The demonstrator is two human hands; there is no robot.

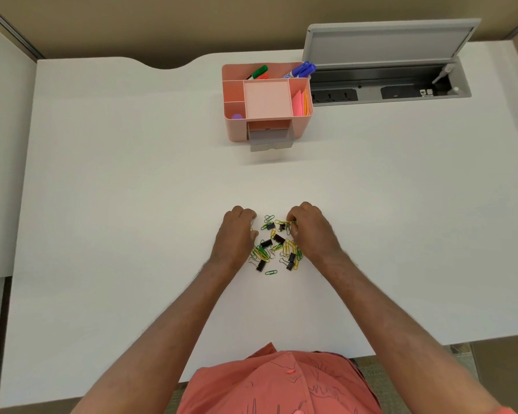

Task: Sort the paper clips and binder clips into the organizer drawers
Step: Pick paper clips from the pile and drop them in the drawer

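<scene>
- We see the pile of paper clips (pixel 287 248) and black binder clips (pixel 266 243) on the white desk (pixel 132 174), between both hands.
- The right hand (pixel 311 231) pinches some yellow clips with curled fingers.
- The left hand (pixel 237 234) has curled fingers; whether it grips anything, we cannot tell.
- The pink organizer (pixel 237 127) stands well apart, with one drawer (pixel 271 141) pulled out.

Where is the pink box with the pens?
The pink organizer sits at the table's far side, just left of the open cable tray.
</scene>
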